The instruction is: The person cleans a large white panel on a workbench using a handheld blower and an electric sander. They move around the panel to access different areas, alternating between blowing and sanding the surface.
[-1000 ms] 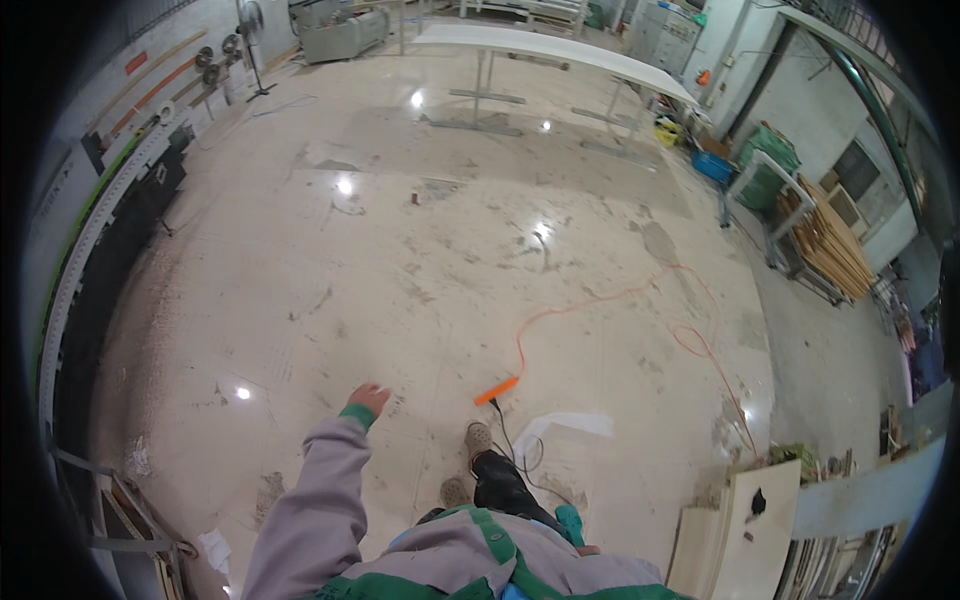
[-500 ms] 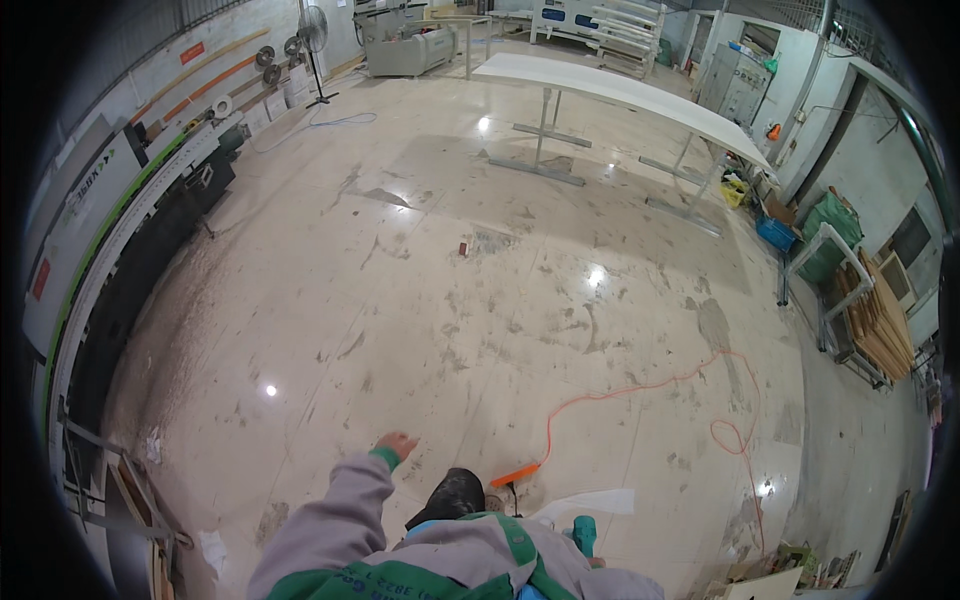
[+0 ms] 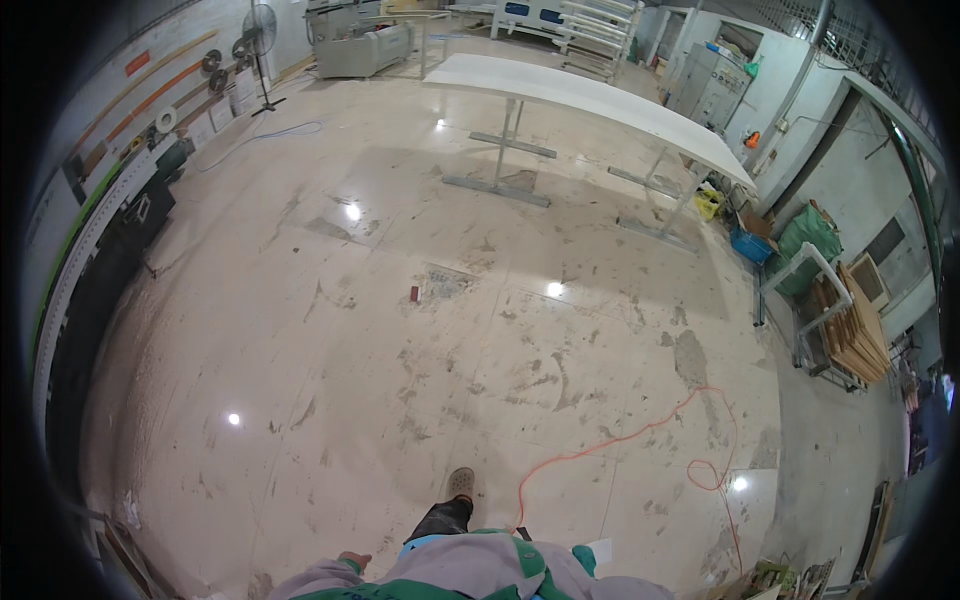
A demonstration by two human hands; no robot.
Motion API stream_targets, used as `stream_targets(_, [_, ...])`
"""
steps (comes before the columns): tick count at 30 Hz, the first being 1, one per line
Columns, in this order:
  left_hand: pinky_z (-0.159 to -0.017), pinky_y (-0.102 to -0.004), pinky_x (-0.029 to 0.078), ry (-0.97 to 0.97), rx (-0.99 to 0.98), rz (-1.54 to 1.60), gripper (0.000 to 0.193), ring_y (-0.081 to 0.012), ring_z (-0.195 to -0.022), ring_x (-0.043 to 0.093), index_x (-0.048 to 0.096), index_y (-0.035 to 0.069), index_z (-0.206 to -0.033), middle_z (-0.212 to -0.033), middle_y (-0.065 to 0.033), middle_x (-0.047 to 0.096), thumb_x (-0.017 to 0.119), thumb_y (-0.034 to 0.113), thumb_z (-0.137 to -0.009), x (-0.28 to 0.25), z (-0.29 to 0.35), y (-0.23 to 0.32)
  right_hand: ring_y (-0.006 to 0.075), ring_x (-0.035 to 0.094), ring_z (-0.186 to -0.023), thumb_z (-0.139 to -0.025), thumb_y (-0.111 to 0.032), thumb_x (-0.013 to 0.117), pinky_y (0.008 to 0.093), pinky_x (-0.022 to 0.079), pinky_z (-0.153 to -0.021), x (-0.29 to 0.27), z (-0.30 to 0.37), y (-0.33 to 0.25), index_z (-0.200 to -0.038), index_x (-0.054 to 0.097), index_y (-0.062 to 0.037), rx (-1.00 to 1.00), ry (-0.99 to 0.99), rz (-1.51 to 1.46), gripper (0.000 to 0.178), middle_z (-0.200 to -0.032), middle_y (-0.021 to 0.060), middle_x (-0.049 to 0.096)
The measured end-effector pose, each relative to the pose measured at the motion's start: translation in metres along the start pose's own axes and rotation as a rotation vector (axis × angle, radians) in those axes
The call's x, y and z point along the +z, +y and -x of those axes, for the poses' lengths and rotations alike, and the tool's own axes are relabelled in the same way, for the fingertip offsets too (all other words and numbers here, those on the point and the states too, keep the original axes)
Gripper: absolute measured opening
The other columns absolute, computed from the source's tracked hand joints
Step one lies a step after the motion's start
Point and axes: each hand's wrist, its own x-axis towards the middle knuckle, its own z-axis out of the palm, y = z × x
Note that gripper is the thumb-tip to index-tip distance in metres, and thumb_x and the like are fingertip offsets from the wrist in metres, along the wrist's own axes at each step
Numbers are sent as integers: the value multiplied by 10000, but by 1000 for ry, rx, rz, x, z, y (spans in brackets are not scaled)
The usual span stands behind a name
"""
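Observation:
My left hand (image 3: pixel 355 561) shows small at the lower edge, beside the torso, past a green cuff and mauve-grey sleeve. Its fingers look loosely apart, with nothing seen in them. My right hand is hidden behind my body and sleeve (image 3: pixel 640 588). Close to that side a teal-green object (image 3: pixel 583 558) peeks out; I cannot make out its kind. A piece of white sheet (image 3: pixel 602 549) lies behind it. One foot in a beige clog with holes (image 3: pixel 461 484) is on the tiled floor ahead of me.
An orange cord (image 3: pixel 600 443) runs across the stained floor to a loop at the right. Ahead stands a long white-topped table (image 3: pixel 590 100). A long machine (image 3: pixel 90 270) lines the left. At right are a cart of brown boards (image 3: pixel 852 325) and a blue crate (image 3: pixel 750 245).
The view has shifted forward, so the table and floor marks appear lower or further left. My left hand has swung back toward my body. The orange bar on the cord is no longer visible.

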Motion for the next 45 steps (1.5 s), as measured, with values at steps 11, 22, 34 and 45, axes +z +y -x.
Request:
stream_targets(11, [-976,-480,484,666,538,239,575,-403,-1105,642,727,-25,-1065,-1118,-258,698,583,487,-847,-362,-34,318,260,727,-935,-790,-228,762,394,553,-871,-42,-40,-44,-1144,702,-269,-327,36,449,362,-1053,32,746])
stream_targets(22, [-1005,-435,483,465,884,64,633,-353,-1158,630,625,19,-1292,-1257,-206,662,620,518,-902,-455,28,614,298,724,-955,-766,-265,759,422,568,-838,-105,-89,-132,-1063,710,-59,317,-47,-494,364,-1009,155,738])
stream_targets(34, [-693,-400,576,135,-19,5,512,-224,-746,727,715,18,-1097,-960,-128,758,623,487,-916,-456,15,611,334,716,-1019,-715,-349,756,432,567,-871,-358,-243,-280,-1012,719,54,231,-46,-440,502,-1021,244,726])
stream_targets(45, [-732,-392,567,358,439,229,509,-242,-807,710,725,7,-1144,-915,-120,748,679,448,-895,-587,-60,995,314,710,-678,-712,-315,718,444,558,-650,-664,-424,-450,-878,719,44,49,159,-529,396,-741,196,707])
